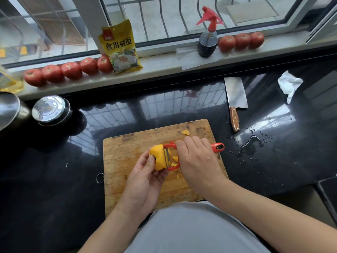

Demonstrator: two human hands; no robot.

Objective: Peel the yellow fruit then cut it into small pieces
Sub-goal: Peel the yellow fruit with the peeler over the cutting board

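The left hand (145, 172) cradled the yellow fruit (159, 156) just above the cutting board (127, 150), steadying it so the right hand (197, 157), gripping the red peeler (170, 156), could shave skin. The cleaver (235, 99) waited far right for cutting.

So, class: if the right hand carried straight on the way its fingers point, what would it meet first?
Probably the yellow peel scrap on the cutting board, just beyond the right hand; its fingers point toward the board's far edge. Height is unclear.

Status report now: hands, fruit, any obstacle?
Left hand holds yellow fruit. Right hand holds red peeler against it. Nothing blocking.
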